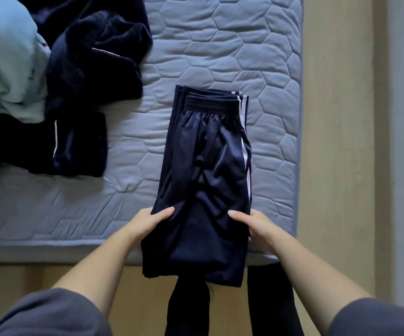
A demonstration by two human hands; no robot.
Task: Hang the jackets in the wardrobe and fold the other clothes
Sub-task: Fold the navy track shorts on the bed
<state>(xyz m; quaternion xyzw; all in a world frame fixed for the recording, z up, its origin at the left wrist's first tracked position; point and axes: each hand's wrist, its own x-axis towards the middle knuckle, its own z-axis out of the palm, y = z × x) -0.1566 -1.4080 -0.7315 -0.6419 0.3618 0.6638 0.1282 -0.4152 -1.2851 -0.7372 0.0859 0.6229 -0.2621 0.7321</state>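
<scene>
Navy track pants (208, 166) with white side stripes lie folded lengthwise on the quilted blue mattress (208, 52), waistband at the far end, their near end hanging over the bed's front edge. My left hand (151, 221) grips the pants' left side, thumb on top. My right hand (254, 225) grips the right side the same way. A dark navy fleece garment (92, 93) with thin white piping lies crumpled at the left. Beside it sits a pale blue garment (4, 69), bunched up.
The mattress's right edge (299, 117) borders a light wooden floor (336, 141). My dark-clad legs (273, 299) stand on the floor just below the bed's front edge (50, 253). Bare mattress lies to the right of the fleece garment and behind the pants.
</scene>
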